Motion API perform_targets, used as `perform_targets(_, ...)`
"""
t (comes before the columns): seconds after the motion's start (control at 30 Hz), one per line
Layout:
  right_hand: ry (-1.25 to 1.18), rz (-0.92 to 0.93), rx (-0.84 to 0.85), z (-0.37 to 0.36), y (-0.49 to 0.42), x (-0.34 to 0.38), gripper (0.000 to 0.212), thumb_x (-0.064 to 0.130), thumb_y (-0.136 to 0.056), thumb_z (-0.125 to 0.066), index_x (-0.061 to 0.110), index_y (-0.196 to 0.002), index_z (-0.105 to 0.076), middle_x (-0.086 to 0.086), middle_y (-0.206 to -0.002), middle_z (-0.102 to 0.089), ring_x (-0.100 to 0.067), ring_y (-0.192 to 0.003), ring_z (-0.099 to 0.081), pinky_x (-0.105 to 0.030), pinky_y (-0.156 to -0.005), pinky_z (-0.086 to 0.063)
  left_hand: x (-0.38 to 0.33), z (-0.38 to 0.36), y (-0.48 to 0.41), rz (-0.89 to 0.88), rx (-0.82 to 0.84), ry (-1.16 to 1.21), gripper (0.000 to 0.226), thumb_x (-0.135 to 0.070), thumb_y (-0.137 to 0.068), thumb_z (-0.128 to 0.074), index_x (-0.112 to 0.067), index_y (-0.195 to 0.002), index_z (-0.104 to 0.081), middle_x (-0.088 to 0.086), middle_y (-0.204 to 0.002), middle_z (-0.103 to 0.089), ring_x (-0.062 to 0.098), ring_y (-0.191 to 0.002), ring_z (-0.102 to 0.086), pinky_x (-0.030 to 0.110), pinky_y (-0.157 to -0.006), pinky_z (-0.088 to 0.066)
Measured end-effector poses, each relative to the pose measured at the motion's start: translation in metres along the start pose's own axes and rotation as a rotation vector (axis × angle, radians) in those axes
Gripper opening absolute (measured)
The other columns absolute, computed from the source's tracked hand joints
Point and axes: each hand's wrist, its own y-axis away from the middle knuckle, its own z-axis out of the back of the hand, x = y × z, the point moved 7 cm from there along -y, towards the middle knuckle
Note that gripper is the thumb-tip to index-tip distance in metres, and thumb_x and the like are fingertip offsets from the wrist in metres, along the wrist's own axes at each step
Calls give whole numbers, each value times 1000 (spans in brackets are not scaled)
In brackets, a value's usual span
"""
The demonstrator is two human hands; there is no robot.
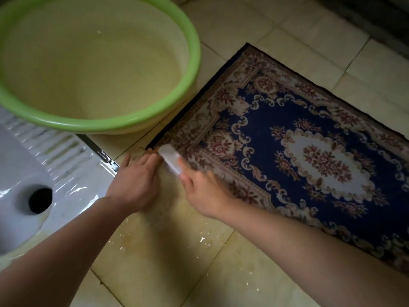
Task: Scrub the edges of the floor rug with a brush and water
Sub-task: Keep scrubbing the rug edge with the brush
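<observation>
2 arms [66,251] reach over the wet floor [155,258] so the left hand [135,178], fingers [152,156] flat, can hold down the near corner of the rug [309,151] while the right hand [205,193] grips the white brush [169,159] on that edge.

The brush [169,159] is showing only as a white blur, and the right hand [205,193] is covering its rear end. The rug [309,151] is running off the right edge, its near border partly hiding under the right forearm. The green basin [194,52] is being cut by 2 edges, top and left, and the squat pan [20,173] by the left. The left hand [135,185] is blurring at its fingertips [152,154].
</observation>
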Motion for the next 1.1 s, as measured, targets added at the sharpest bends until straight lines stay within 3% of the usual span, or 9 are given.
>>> perform_targets(0.1,-218,-26,37,19,-19,-16,42,42,-101,-36,40,-143,-35,-1,-89,-61,-16,-65,-54,-27,-56,-46,2,4,2,41,-25,60,40,-24,-84,-31,-11,-119,-44,12,-115,-59,31,-103,-53,47,-105,-27)
perform_targets(0.2,-258,-231,-182,75,-59,-64,41,38,-102,-35,30,-141,-44,-10,-123,-61,-28,-103,-60,-37,-84,-52,2,4,1,76,-58,92,44,-21,-81,-32,-6,-122,-42,15,-125,-55,31,-110,-50,42,-110,-18)
perform_targets(0.3,-33,-390,-306,76,-57,-74,39,29,-102,-32,19,-139,-42,-14,-106,-62,-33,-92,-62,-38,-69,-51,1,7,2,98,-81,126,48,-20,-77,-33,-4,-121,-44,17,-117,-58,31,-104,-49,35,-102,-19)
perform_targets(0.4,229,-38,-122,12,-22,-13,48,34,-104,-30,23,-149,-20,-6,-71,-57,-20,-56,-53,-27,-45,-38,7,15,1,170,-121,228,59,-20,-70,-35,-2,-125,-46,18,-123,-56,32,-114,-44,35,-101,-27)
perform_targets(0.53,44,146,93,10,-7,-5,45,39,-104,-29,41,-148,-22,-3,-60,-50,-15,-44,-41,-28,-38,-38,13,21,3,220,-103,268,72,-21,-64,-33,-9,-134,-43,13,-131,-50,32,-125,-38,37,-101,-32)
perform_targets(0.7,-14,-298,-289,64,-31,-79,48,32,-104,-29,26,-151,-25,-14,-90,-64,-25,-76,-61,-32,-57,-44,19,11,-1,227,-60,236,72,-23,-63,-30,-16,-135,-36,3,-139,-49,26,-130,-32,39,-104,-35)
perform_targets(0.9,52,118,123,-3,27,-16,48,42,-103,-28,40,-149,-17,2,-58,-44,-15,-47,-39,-31,-43,-34,7,23,-5,171,-36,142,78,-22,-62,-31,-9,-139,-33,2,-139,-52,28,-131,-30,39,-106,-31)
perform_targets(0.97,33,137,50,23,14,-33,46,39,-103,-31,42,-148,-20,0,-55,-46,-14,-42,-40,-31,-37,-35,5,23,-6,171,-18,108,73,-22,-71,-37,-9,-142,-27,5,-140,-50,29,-132,-28,39,-106,-30)
perform_targets(1.1,6,-303,-267,60,9,-86,50,31,-104,-29,29,-152,-17,-12,-86,-66,-24,-68,-60,-33,-55,-48,-2,17,-6,199,42,41,73,-24,-76,-39,-12,-145,-18,13,-140,-45,29,-134,-21,41,-108,-25)
